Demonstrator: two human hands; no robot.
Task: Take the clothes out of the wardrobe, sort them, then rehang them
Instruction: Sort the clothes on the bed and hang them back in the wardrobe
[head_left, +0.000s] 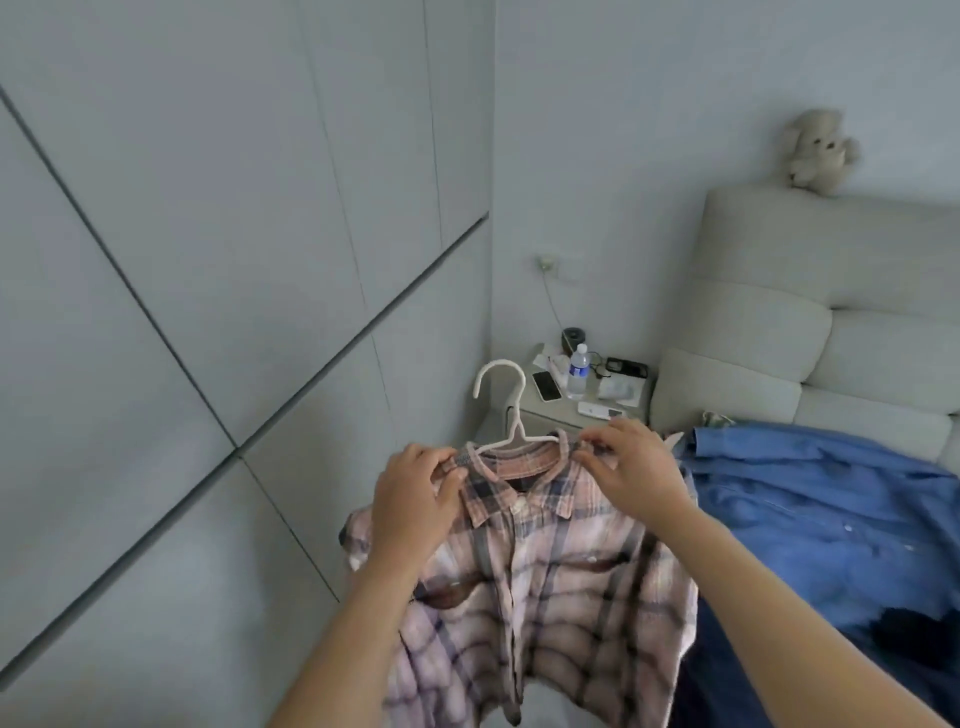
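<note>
No legible text — water bottle (577, 372) label blue-white, perhaps printed, too blurred.

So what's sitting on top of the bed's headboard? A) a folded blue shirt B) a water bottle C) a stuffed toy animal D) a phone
C: a pale stuffed toy animal sits on the top edge of the headboard; the water bottle and phone are on the bedside table, the blue shirt on the bed.
</note>
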